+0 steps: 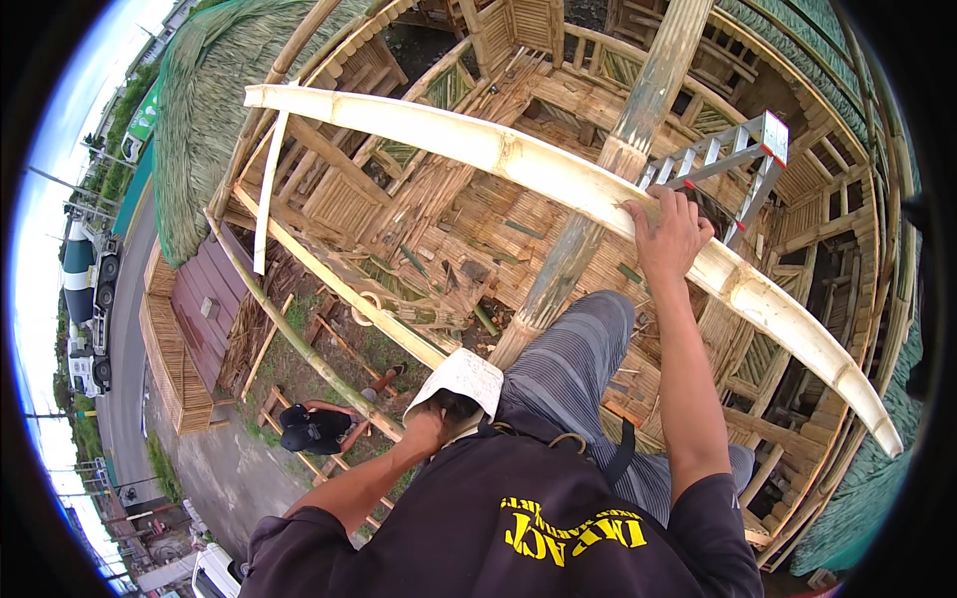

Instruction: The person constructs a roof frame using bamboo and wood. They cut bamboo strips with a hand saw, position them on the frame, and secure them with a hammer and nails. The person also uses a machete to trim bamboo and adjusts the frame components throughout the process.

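Note:
A long split bamboo pole (478, 145), pale and hollowed on its upper face, arcs across the view from upper left to lower right. My right hand (670, 227) grips it right of its middle, fingers over the far edge and thumb on the near side. At my waist hangs a white cut-open container (461, 379). My left hand (431, 424) reaches into its dark opening, which hides the fingers, so anything in them is out of sight. A thin pale bamboo strip (267, 199) extends downward near the split pole's left end.
Under my legs runs a thick round bamboo beam (568, 264), high above a slatted floor (478, 224) scattered with offcuts. An aluminium stepladder (743, 164) stands beyond my right hand. Below left, a person in a dark cap (299, 429) is near a bamboo ladder. Thatch (204, 120) covers a neighbouring roof.

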### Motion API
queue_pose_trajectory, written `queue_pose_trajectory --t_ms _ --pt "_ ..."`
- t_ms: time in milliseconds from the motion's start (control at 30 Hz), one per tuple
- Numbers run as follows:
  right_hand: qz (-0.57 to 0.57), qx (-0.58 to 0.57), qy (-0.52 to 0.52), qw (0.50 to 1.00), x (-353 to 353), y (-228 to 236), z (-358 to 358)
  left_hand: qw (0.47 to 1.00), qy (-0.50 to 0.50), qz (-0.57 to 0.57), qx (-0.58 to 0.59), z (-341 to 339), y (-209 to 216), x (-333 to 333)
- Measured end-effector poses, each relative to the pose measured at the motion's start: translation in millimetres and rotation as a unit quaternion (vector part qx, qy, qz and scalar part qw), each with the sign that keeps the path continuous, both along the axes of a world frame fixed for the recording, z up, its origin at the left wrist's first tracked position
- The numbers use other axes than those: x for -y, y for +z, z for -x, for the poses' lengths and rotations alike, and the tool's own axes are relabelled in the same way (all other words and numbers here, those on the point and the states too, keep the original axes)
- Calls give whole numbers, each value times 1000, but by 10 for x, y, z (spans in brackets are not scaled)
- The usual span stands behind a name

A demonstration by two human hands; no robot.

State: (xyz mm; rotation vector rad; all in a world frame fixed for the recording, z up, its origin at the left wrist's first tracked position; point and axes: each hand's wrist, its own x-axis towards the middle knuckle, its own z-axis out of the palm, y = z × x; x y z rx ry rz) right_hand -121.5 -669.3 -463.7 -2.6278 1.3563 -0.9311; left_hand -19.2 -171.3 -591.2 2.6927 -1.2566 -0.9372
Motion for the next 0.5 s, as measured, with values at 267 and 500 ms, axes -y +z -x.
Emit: queue_pose_trajectory --t_ms 267,500 --pt "23 70 38 997 -129 -74 -79 974 -80 -170 -124 -651 1783 488" --pt "5 205 156 966 -93 -96 65 834 96 302 -452 -1013 2116 2212"
